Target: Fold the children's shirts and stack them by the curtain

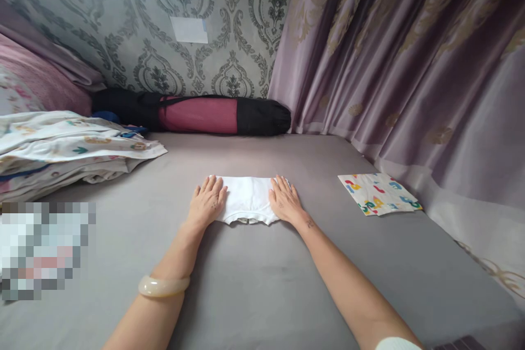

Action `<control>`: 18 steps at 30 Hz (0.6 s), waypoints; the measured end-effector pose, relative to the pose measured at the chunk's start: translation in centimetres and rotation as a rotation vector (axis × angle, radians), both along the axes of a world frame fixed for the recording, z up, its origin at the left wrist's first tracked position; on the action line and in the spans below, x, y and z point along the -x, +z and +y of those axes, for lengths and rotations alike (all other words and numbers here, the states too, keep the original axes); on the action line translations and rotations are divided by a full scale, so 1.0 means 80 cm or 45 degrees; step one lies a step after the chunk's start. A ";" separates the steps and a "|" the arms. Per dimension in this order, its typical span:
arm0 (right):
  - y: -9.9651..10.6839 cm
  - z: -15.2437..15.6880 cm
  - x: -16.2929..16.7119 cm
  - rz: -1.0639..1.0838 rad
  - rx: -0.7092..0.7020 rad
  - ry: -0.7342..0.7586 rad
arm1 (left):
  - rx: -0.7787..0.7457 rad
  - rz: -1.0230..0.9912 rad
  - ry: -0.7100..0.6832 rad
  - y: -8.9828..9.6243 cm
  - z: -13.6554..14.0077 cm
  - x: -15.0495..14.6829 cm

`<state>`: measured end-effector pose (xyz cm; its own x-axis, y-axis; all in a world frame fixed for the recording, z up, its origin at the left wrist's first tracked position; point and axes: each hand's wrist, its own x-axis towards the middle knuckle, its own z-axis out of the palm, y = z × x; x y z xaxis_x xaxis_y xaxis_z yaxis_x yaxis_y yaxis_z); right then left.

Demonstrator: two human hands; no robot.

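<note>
A small white garment (248, 194), folded into a flat rectangle, lies on the grey sheet (250, 279) in front of me. Its near edge curves inward like a neckline. My left hand (208, 200) rests flat on the garment's left end, fingers stretched out and pointing away from me. On the right end lies my right hand (285, 200), palm down, its fingers also extended and slightly apart. Neither hand grasps the cloth. The garment's outer ends are partly hidden under my hands.
To the right lies a folded cloth with colourful prints (377, 194). Patterned clothes (77, 145) are heaped at the left, with a blurred patch in front. A black and red long bag (199, 115) lies along the wall. Purple curtains (369, 65) hang at the right.
</note>
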<state>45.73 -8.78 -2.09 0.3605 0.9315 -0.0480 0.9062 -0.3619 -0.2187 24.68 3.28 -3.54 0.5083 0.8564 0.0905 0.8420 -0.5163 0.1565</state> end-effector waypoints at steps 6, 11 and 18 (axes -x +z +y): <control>0.007 -0.010 -0.014 -0.046 -0.024 -0.100 | -0.087 -0.053 0.170 -0.002 0.010 0.019; 0.002 -0.019 -0.021 -0.030 0.018 -0.047 | 0.000 -0.016 0.079 -0.008 0.013 0.025; -0.001 -0.021 -0.021 -0.010 0.024 -0.037 | 0.080 -0.034 0.091 -0.006 0.010 0.023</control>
